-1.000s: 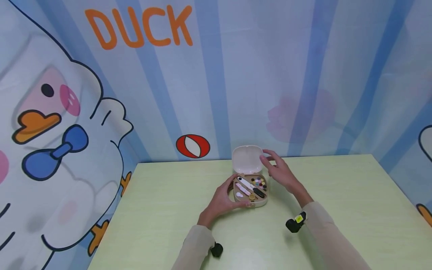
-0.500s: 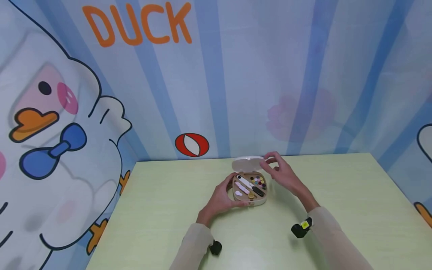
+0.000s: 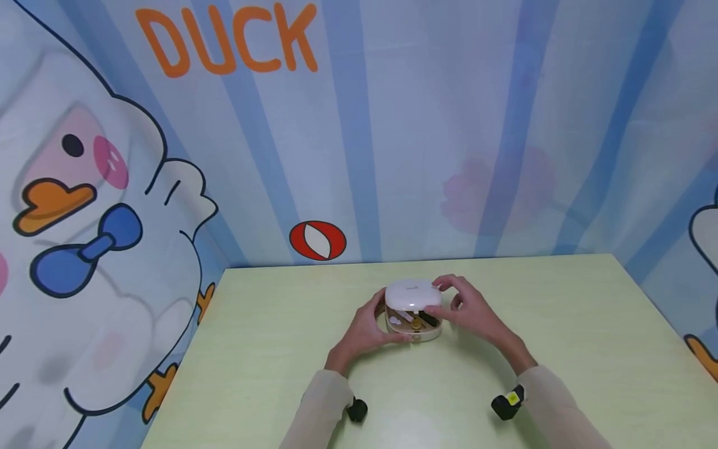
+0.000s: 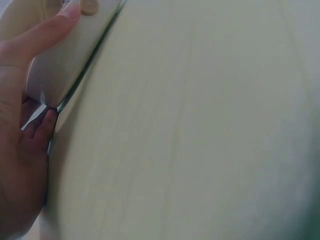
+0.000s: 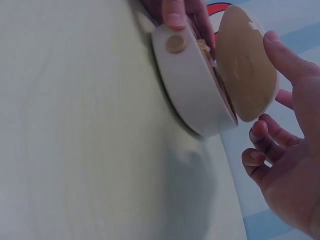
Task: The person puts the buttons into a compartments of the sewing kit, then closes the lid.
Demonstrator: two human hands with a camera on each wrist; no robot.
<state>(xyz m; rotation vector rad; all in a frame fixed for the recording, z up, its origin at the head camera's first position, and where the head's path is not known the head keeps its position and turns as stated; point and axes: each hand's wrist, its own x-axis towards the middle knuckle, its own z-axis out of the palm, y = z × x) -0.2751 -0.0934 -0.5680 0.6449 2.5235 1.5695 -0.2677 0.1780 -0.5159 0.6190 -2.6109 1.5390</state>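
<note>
A small white hinged storage case [image 3: 430, 337] rests on the table, its rounded lid [image 3: 412, 292] tilted partway down over the base. My left hand [image 3: 366, 328] grips the base from the left, with the thumb along the front beside a round tan button [image 5: 176, 44]. The right hand [image 3: 473, 307] holds the lid's right edge between thumb and fingers. A gap stays between lid and base at the front. Through it show a dark stick-like tool [image 3: 429, 318], a gold round piece [image 3: 416, 323] and white pieces [image 3: 395, 320]; the lid hides the back compartments.
The pale yellow-green table [image 3: 269, 355] ends at a back edge close behind the case. A blue striped cloth backdrop [image 3: 404, 125] with duck drawings rises there. Black wrist cameras [image 3: 507, 403] sit at both sleeves.
The lid has swung from upright down and forward over the base, with my right hand following it. My left hand keeps its hold on the base, which stays in place.
</note>
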